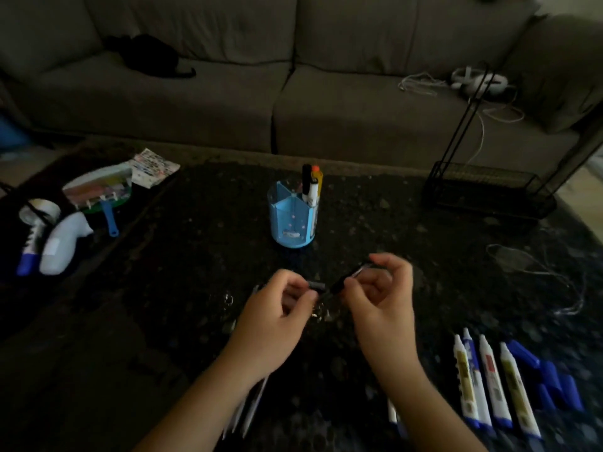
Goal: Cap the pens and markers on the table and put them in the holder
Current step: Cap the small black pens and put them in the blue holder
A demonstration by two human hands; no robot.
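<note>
My right hand (pixel 380 296) grips a dark pen (pixel 342 283) that points left and down. My left hand (pixel 277 308) pinches a small black cap (pixel 316 285), held just off the pen's tip. Both hands hover over the dark table in front of the blue holder (pixel 293 216), which stands upright with three capped markers (pixel 311 185) in its right rear compartment. Several uncapped white markers (pixel 489 383) lie in a row at the lower right, with blue caps (pixel 548 376) beside them. More pens (pixel 251 406) lie partly hidden under my left forearm.
A black wire rack (pixel 483 190) stands at the back right. At the left lie a white bottle (pixel 63 246), a tape roll (pixel 37 212), a plastic case (pixel 98 189) and a sheet (pixel 153 166). A thin cord (pixel 548 275) trails at the right. A grey sofa (pixel 293 93) runs behind the table.
</note>
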